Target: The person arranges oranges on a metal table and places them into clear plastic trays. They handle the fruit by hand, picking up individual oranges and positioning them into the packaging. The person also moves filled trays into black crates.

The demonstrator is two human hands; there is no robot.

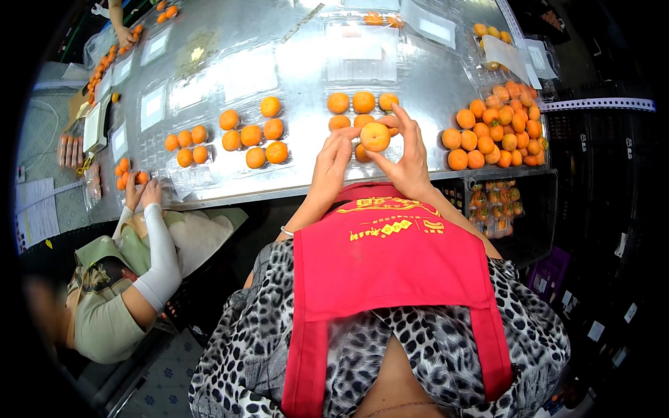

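Observation:
Over the metal table, an orange persimmon (pixel 375 137) is held up between the fingertips of both my hands. My right hand (pixel 408 159) grips it with thumb and fingers from the right. My left hand (pixel 333 159) meets it from the left with its fingertips. Beneath them lies an open clear plastic tray holding several persimmons (pixel 364 102) in rows, partly hidden by my hands. Right of my hands, a heap of loose persimmons (pixel 491 131) reaches the table's edge, some showing green calyxes.
More trayed persimmons (pixel 251 135) lie to the left. Clear lids with white labels (pixel 360 52) spread behind. A co-worker's hands (pixel 142 192) handle fruit at the left edge; another person's hand (pixel 125 37) reaches in at far left. A black crate (pixel 538 224) with packed fruit stands below right.

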